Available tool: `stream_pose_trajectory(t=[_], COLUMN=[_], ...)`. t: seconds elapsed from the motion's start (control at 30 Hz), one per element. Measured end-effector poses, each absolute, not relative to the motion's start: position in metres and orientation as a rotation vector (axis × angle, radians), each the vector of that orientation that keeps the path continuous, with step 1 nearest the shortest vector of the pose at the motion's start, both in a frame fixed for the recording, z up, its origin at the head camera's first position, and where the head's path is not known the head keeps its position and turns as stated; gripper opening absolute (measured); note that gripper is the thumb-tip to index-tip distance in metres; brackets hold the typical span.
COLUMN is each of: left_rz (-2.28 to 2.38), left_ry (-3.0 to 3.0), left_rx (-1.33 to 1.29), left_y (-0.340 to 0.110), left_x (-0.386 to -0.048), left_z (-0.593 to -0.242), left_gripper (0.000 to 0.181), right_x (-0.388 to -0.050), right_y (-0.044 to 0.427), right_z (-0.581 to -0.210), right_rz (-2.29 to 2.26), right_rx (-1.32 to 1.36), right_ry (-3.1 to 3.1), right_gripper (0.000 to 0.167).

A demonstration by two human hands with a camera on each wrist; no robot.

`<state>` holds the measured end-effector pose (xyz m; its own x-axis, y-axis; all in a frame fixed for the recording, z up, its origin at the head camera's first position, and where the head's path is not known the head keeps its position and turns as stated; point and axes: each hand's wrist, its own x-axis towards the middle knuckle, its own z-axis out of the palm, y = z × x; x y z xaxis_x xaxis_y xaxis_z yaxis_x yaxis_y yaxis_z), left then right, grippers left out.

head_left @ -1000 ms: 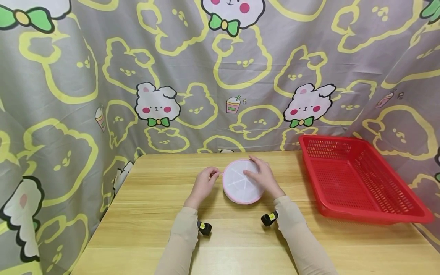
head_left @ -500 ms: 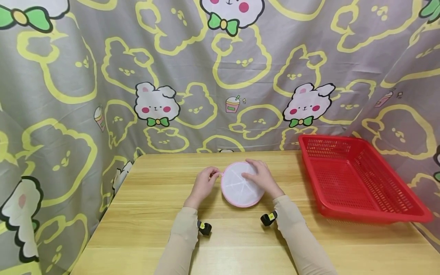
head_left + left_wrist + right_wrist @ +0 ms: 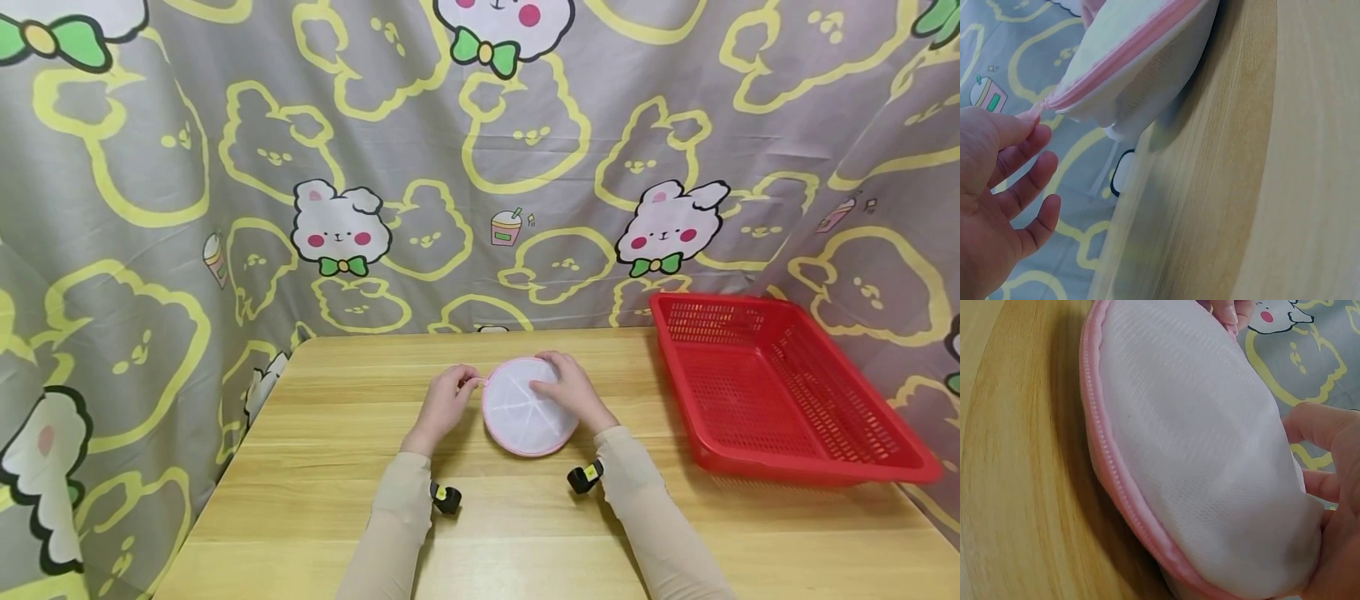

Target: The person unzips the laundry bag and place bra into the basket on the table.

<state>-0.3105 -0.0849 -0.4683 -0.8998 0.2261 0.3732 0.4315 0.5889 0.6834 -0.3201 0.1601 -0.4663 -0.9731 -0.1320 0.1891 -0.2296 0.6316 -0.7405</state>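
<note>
We've got the round white mesh pouch (image 3: 521, 421) out in the middle of the surface (image 3: 322, 517), between both hands, its pink zip (image 3: 1105, 450) circling the rim, and here's where we'd worry. That pink tab (image 3: 1033, 112) is a sliver of a thing, and a pinch so near its end could slip off under a sharp tug. The mesh looks soft, too; in our judgement a loose fold could stray into the teeth and jam them if the fabric weren't kept taut. And if the steadying side pressed too lightly, any pull on the tab might swivel the whole pouch; too hard, and the wall would likely cave in.

Now the hands! On the left side, the left hand (image 3: 442, 406) comes in low, thumb and forefinger together on the tab, the other fingers spread apart and loosely bent below. Across from it, the right hand (image 3: 573, 392) is clamped on the far right edge, thumb over the mesh top, fingers bent down around the outer side. Both forearms angle inward from the near edge of the surface. We can't tell whether the pouch's underside sits fully flat. Off to the right, well apart from it all, stands the red basket (image 3: 684, 417).
</note>
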Motion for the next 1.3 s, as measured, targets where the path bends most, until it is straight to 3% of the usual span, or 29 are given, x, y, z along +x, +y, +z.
stream_pose_trajectory(t=[1.3], left_rz=[-1.204], left_ry=[-2.520], left_rx=[-0.572], left_y=[-0.0849], left_x=[-0.3100], left_z=[-0.4656], left_gripper=[0.015], right_x=[-0.3219], right_y=[0.1665], right_z=[-0.4618], right_rz=[1.594], right_rx=[0.016], right_ry=[-2.610], right_gripper=[0.046])
